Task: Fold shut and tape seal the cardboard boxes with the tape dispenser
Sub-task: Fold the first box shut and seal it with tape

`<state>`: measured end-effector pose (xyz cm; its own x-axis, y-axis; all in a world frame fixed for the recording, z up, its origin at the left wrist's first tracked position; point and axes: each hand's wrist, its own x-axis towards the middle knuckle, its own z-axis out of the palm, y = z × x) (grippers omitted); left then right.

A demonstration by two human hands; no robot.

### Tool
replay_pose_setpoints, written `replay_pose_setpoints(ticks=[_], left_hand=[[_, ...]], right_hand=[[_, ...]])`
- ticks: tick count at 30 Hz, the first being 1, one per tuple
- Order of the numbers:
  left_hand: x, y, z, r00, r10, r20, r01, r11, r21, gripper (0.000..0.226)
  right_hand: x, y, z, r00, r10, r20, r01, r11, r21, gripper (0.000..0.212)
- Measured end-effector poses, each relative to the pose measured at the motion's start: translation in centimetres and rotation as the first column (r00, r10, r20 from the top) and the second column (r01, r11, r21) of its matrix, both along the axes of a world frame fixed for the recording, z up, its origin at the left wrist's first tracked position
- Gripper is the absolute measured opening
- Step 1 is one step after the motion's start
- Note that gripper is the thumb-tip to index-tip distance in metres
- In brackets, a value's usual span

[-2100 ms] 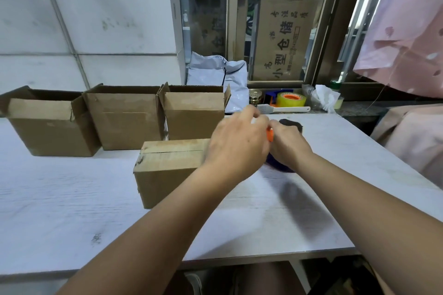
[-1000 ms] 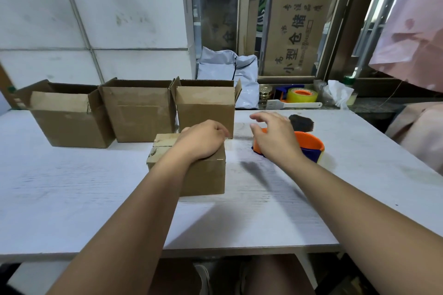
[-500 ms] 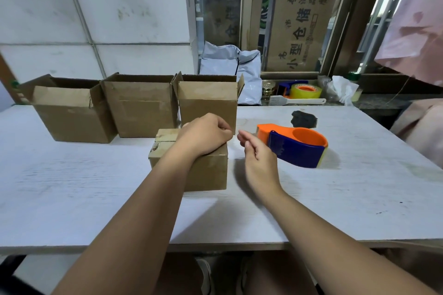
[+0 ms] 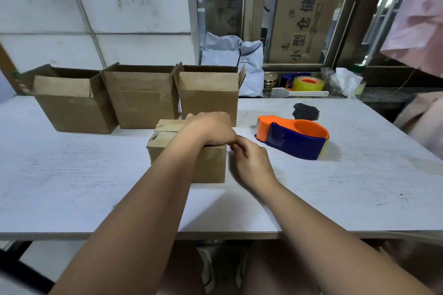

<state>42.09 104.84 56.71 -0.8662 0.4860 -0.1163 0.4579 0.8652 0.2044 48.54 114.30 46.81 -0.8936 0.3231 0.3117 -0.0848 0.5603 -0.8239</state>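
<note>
Moved: right hand (image 4: 251, 160) has left the gap beside the tape dispenser (image 4: 293, 140) and closed in on the closed box (image 4: 213, 166); box, dispenser and left hand (image 4: 211, 130) unchanged.
Closed box: mid-tabletop, slightly left of centre, flaps down with a seam across the top.
Left hand: lies on the box top, fingers curled over its right top edge, holding it down; forearm crosses the near face.
Right hand: just right of the box at its near-right top corner, fingertips bunched together and touching the left hand's thumb side. Cannot tell whether they pinch anything.
Tape dispenser: orange and blue, lying on the tabletop (image 4: 72, 187) to the right of the box. Neither hand touches it; the right hand is near but apart.
Open boxes: three in a row along the far edge, left open box (image 4: 72, 109), middle open box (image 4: 143, 106), right open box (image 4: 208, 102), flaps up. The right one stands just behind the closed box.
Other: dark scrap (image 4: 306, 111) lies beyond the dispenser, toward the far-right corner.
</note>
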Motion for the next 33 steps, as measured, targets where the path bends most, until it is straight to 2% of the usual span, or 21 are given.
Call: replay_pose_setpoints(ticks=[3,8,10,11,13,14,15,18,21,24,27,29,31,33], left_hand=[[0.0,-0.2,-0.1,1.0,0.003,0.007,-0.003,0.999,0.037,0.017],[0.6,-0.3,-0.1,1.0,-0.001,0.01,0.0,0.996,0.092,0.042],[0.3,-0.3,-0.3,1.0,0.021,-0.009,-0.02,0.991,0.133,0.041],[0.1,-0.4,-0.4,0.999,0.052,-0.014,-0.049,0.98,0.195,0.045],[0.1,-0.8,0.0,0.991,0.128,0.037,-0.131,0.878,0.461,0.063],[0.1,-1.2,0.3,0.989,0.141,0.04,-0.138,0.798,0.587,0.062],[0.3,-1.7,0.8,0.99,0.138,0.013,-0.113,0.754,0.647,0.054],[0.7,-4.0,2.0,0.99,0.086,-0.111,-0.004,0.81,0.587,0.028],[0.6,-7.0,2.2,0.983,0.108,-0.151,-0.01,0.843,0.538,0.02],[0.2,-9.9,1.2,0.968,0.228,-0.109,-0.123,0.8,0.587,0.016],[-0.1,-10.9,-0.7,0.962,0.273,-0.027,-0.198,0.758,0.621,0.017],[0.0,-10.8,-1.7,0.955,0.296,-0.008,-0.215,0.711,0.669,0.017],[0.2,-10.4,-2.1,0.935,0.354,0.001,-0.249,0.654,0.714,0.019],[0.3,-9.8,-2.2,0.916,0.4,0.008,-0.286,0.641,0.712,0.023]], right_hand=[[0.0,0.0,0.0,1.0,-0.008,-0.002,0.008,1.0,0.003,0.036],[0.0,0.1,0.1,1.0,-0.01,0.027,0.011,1.0,-0.016,0.038],[0.0,0.1,0.1,0.999,-0.017,0.034,0.017,1.0,-0.007,0.036],[0.0,0.2,0.1,0.999,-0.024,0.035,0.024,1.0,-0.005,0.035],[-0.1,0.2,0.1,0.999,-0.038,0.036,0.039,0.999,-0.022,0.033],[-0.1,0.2,0.0,0.999,-0.041,0.033,0.043,0.998,-0.036,0.033],[0.0,0.1,0.0,0.999,-0.043,0.032,0.045,0.998,-0.047,0.033],[0.1,0.1,0.0,0.998,-0.05,0.034,0.051,0.998,-0.048,0.032],[0.2,0.0,0.3,0.997,-0.073,-0.021,0.072,0.994,-0.077,0.028],[0.6,-0.4,0.9,0.987,-0.082,-0.14,0.072,0.995,-0.074,0.023],[1.2,-1.1,1.5,0.967,0.008,-0.253,0.011,0.997,0.073,0.052],[1.4,-1.6,1.8,0.953,0.068,-0.296,-0.017,0.985,0.171,0.064],[1.4,-1.9,2.1,0.936,0.092,-0.339,-0.015,0.975,0.223,0.064],[1.1,-2.1,2.1,0.92,0.083,-0.382,0.037,0.954,0.299,0.054]])
